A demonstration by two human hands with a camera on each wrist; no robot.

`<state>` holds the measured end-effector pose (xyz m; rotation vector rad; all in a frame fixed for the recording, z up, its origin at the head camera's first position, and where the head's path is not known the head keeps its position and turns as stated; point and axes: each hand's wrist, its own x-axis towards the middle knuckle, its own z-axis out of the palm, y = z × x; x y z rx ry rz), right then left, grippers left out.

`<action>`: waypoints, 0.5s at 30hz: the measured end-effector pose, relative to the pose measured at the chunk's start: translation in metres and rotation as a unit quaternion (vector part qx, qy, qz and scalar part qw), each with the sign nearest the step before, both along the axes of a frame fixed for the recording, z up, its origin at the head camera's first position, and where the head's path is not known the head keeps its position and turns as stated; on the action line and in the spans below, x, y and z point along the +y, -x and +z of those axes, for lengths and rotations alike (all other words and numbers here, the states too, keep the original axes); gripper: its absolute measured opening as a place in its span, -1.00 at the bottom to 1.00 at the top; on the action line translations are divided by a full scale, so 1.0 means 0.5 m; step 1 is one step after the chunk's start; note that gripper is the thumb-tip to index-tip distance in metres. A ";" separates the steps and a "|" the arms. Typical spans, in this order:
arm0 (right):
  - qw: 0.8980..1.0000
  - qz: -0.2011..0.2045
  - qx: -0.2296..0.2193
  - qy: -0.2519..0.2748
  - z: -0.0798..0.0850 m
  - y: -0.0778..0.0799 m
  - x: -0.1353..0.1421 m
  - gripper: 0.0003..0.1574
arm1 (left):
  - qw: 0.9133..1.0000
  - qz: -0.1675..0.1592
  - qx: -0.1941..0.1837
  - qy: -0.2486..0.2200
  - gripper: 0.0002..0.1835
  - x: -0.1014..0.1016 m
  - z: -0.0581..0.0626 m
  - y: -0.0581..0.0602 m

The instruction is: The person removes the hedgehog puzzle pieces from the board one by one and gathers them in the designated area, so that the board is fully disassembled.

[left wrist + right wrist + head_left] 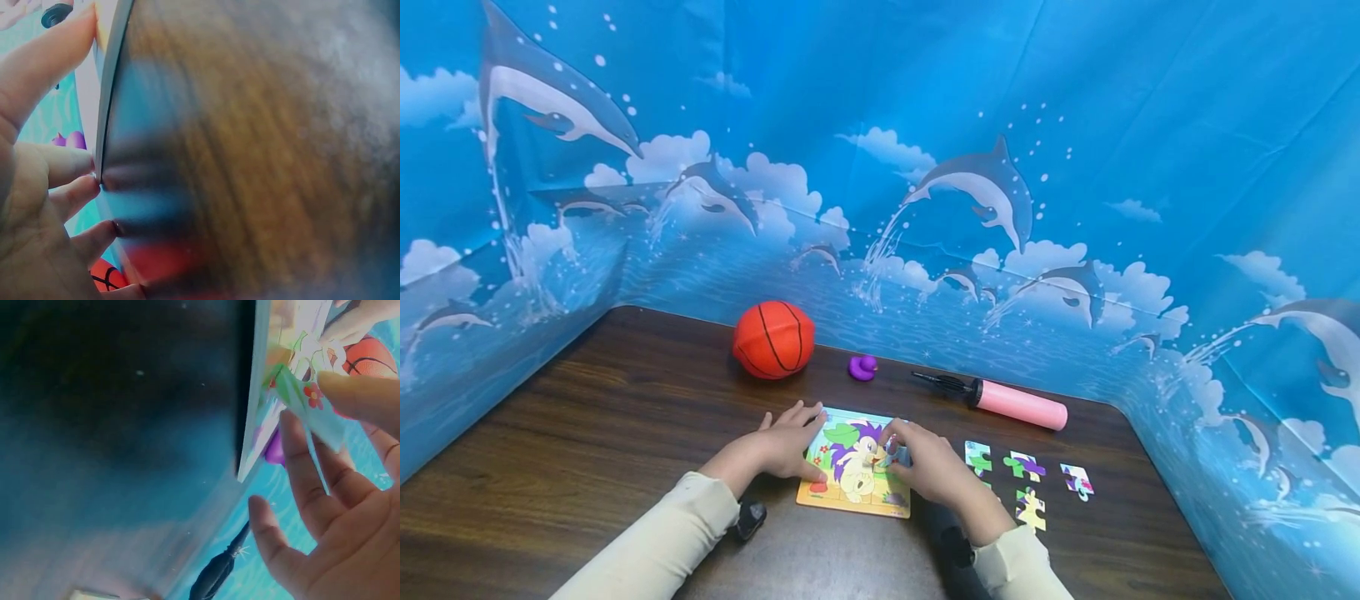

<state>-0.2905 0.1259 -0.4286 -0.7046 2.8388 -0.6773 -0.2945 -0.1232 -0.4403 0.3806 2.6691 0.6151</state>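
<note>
A brown desk (625, 400) stands against a blue sheet (820, 92) printed with dolphins, which runs along its left, far and right edges. Starting from the left, an orange-red ball (773, 340) with black lines sits close to the far edge, rather nearer the far left corner than the far right one. On the near side of it, the left hand (778, 446), in a cream sleeve, is spread wide; its thumb rests on top of the puzzle board (850, 506) and its fingertips touch the board's left side, without closing round it. The board lies about midway between the desk's left and right edges, showing a pale yellow animal with purple spikes, a green leaf and red flowers. Beyond it, near the far edge, is a small purple duck (862, 367). The right hand (936, 467) is over the right part of the board, thumb and finger nearly together, pinching a puzzle piece (299, 400) with a red flower on it. Farther right, a pink and black pump (1018, 405) lies along the far edge, towards the far right corner, and several loose pieces (1032, 510) lie on its near side, towards the right edge.
</note>
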 end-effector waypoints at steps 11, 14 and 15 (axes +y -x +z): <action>0.962 -0.111 -0.090 0.232 -0.015 0.004 0.033 -0.71 | 1.000 0.002 0.003 -0.001 0.04 0.001 0.001 -0.002; 0.927 -0.151 -0.146 0.311 -0.014 0.002 0.058 -0.65 | 1.000 0.000 0.004 -0.003 0.03 0.001 0.006 -0.006; 0.917 -0.164 -0.161 0.327 -0.013 0.001 0.068 -0.63 | 1.000 -0.001 0.005 -0.004 0.03 0.000 0.007 -0.006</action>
